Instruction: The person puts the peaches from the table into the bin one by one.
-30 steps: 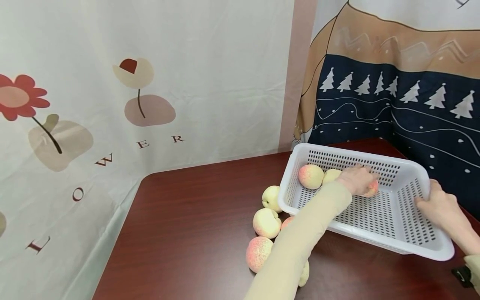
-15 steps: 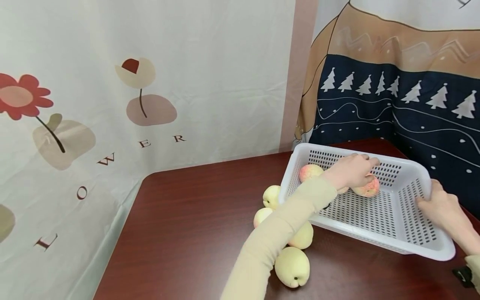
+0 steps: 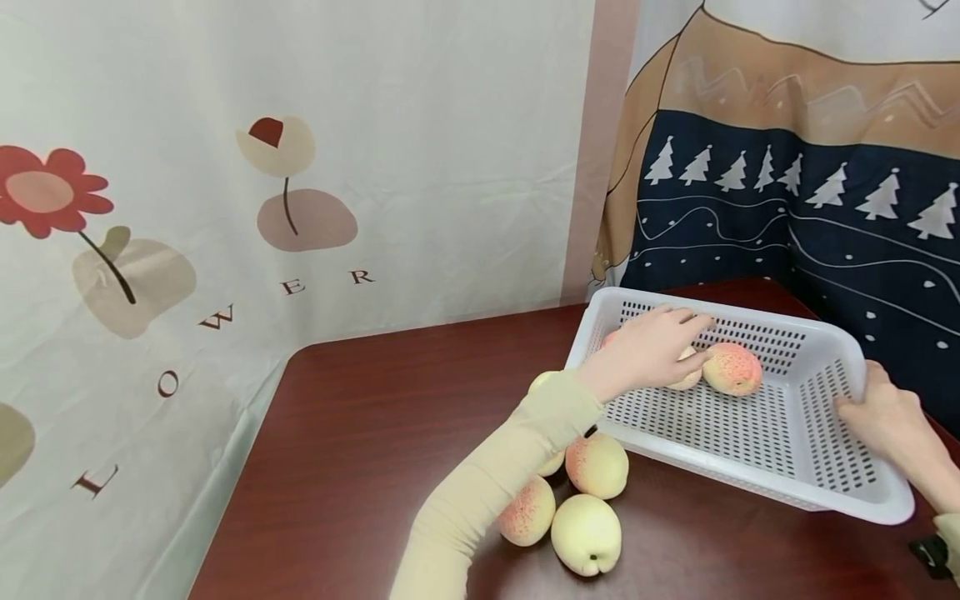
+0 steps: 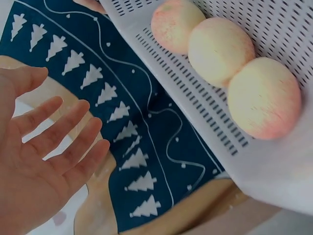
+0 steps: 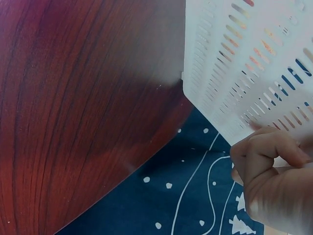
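Note:
A white plastic basket (image 3: pixel 720 454) with slotted walls stands at the right of the table, its right end gripped by my right hand (image 3: pixel 888 412). In the right wrist view, the fingers of that hand (image 5: pixel 269 161) curl at the basket's rim. Above the basket's left part is my left hand (image 3: pixel 648 350), empty, its fingers spread and loosely bent in the left wrist view. Three peaches lie in a row inside; the rightmost peach (image 3: pixel 732 369) shows fully, while my left hand partly covers the other two. The left wrist view shows all three, including a middle peach (image 4: pixel 221 51).
On the brown table (image 3: pixel 360 433), several more peaches sit before the basket's left end, among them a pale peach (image 3: pixel 587 534) and a redder peach (image 3: pixel 527 510). My left forearm hides part of this group. Printed curtains (image 3: pixel 450 150) hang behind the table.
My left hand has let go of the rightmost peach in the basket and moved left and up from it. The right hand keeps its grip on the basket.

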`<state>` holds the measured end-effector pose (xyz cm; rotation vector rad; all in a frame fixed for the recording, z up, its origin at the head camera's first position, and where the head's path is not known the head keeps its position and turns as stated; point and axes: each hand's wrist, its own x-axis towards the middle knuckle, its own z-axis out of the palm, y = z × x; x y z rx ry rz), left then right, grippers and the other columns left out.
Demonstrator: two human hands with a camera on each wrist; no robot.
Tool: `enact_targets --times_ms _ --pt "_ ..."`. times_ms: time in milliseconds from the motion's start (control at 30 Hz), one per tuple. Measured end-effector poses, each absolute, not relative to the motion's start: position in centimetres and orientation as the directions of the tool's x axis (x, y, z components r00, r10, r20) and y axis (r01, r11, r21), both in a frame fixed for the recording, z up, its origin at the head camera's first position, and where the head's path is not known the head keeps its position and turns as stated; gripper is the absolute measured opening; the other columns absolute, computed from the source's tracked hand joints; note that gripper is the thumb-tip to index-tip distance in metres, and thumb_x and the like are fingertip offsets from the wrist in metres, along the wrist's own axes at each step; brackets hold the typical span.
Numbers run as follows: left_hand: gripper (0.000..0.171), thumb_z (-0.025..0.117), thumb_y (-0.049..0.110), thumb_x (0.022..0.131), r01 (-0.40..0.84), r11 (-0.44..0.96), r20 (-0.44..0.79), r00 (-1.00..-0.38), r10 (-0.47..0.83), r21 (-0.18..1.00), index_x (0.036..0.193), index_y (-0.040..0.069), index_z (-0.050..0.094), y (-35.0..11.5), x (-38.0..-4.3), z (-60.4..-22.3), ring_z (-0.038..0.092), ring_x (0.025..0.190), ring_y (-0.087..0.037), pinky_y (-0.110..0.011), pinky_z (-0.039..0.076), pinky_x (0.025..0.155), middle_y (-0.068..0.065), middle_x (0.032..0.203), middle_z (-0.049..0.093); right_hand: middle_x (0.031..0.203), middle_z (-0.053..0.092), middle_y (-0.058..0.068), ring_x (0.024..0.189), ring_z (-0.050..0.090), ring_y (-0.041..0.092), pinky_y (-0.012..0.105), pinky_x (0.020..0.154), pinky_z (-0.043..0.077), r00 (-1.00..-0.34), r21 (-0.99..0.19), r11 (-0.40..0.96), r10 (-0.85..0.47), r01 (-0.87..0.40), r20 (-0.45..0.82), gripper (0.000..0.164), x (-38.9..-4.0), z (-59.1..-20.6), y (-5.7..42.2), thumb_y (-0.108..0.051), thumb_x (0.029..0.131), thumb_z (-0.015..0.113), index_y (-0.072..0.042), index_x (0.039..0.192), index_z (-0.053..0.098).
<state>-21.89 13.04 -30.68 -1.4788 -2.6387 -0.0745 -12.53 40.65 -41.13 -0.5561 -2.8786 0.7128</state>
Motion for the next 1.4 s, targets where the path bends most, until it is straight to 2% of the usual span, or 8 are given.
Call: enact_targets --times_ms 167,433,733,867,933,1133,1233,1400 --pt "0.043 0.047 0.040 0.094 0.835 0.550 0.189 -0.540 0.820 -0.004 0.132 0.021 0.049 9.9 -21.9 -31.4 0.047 0.117 -0.009 -0.023 0.041 0.101 0.006 0.131 0.053 0.084 0.042 0.047 0.038 0.054 0.022 0.034 0.034 0.047 -0.924 -0.474 0.820 0.381 0.320 0.036 0.070 -12.6 -41.2 40.7 -0.004 0.087 0.041 0.020 0.137 -0.002" --pt "0.034 0.055 0.035 0.091 0.804 0.594 0.365 -0.563 0.742 0.032 0.120 0.018 0.059 4.1 -22.5 -33.5 0.053 0.103 -0.011 -0.024 0.051 0.083 0.004 0.115 0.062 0.082 0.043 0.046 0.038 0.053 0.021 0.034 0.034 0.047 -0.924 -0.475 0.818 0.382 0.324 0.026 0.070 -12.5 -41.3 40.7 -0.004 0.088 0.040 0.019 0.137 -0.004" --pt "0.030 0.058 0.029 0.089 0.715 0.675 0.402 -0.681 0.612 0.184 0.116 0.014 0.059 -1.1 -23.9 -37.0 0.053 0.094 -0.015 -0.029 0.051 0.073 -0.001 0.106 0.063 0.081 0.043 0.045 0.038 0.054 0.021 0.034 0.034 0.047 -0.925 -0.481 0.814 0.379 0.326 0.015 0.070 -12.4 -41.5 40.7 -0.004 0.088 0.039 0.019 0.137 -0.005" --pt "0.032 0.058 0.025 0.088 0.676 0.692 0.322 -0.733 0.599 0.254 0.118 0.014 0.057 -2.3 -24.5 -38.3 0.054 0.095 -0.018 -0.033 0.051 0.073 -0.004 0.108 0.062 0.081 0.044 0.045 0.037 0.054 0.020 0.034 0.034 0.047 -0.924 -0.479 0.814 0.383 0.329 0.017 0.070 -12.4 -41.5 40.8 -0.004 0.088 0.039 0.019 0.137 -0.004" --pt "0.036 0.059 0.026 0.087 0.664 0.693 0.254 -0.748 0.614 0.282 0.121 0.015 0.055 -2.6 -24.7 -38.9 0.054 0.101 -0.019 -0.035 0.051 0.078 -0.004 0.114 0.059 0.080 0.044 0.045 0.037 0.053 0.020 0.034 0.034 0.047 -0.923 -0.479 0.814 0.383 0.328 0.019 0.070 -12.4 -41.5 40.8 -0.004 0.087 0.039 0.019 0.137 -0.004" --pt "0.050 0.063 0.033 0.083 0.652 0.670 0.081 -0.736 0.672 0.354 0.129 0.019 0.050 -2.3 -25.3 -40.1 0.047 0.118 -0.019 -0.040 0.046 0.094 -0.001 0.128 0.051 0.081 0.043 0.046 0.037 0.054 0.020 0.034 0.034 0.047 -0.923 -0.480 0.814 0.384 0.327 0.023 0.070 -12.4 -41.5 40.9 -0.004 0.087 0.040 0.019 0.138 -0.004" --pt "0.053 0.064 0.036 0.081 0.649 0.661 0.032 -0.722 0.691 0.377 0.130 0.023 0.049 -1.9 -25.5 -40.4 0.046 0.118 -0.017 -0.038 0.046 0.094 0.002 0.129 0.050 0.083 0.043 0.046 0.038 0.054 0.021 0.034 0.034 0.047 -0.923 -0.481 0.815 0.383 0.324 0.027 0.070 -12.5 -41.6 40.9 -0.004 0.087 0.040 0.019 0.138 -0.003" --pt "0.060 0.068 0.040 0.074 0.645 0.666 -0.051 -0.703 0.709 0.375 0.130 0.026 0.048 -1.2 -25.9 -40.8 0.047 0.112 -0.014 -0.032 0.046 0.085 0.003 0.129 0.049 0.085 0.042 0.047 0.038 0.054 0.021 0.033 0.034 0.047 -0.927 -0.484 0.817 0.374 0.314 0.031 0.069 -12.6 -41.6 40.8 -0.003 0.088 0.040 0.019 0.137 -0.003"
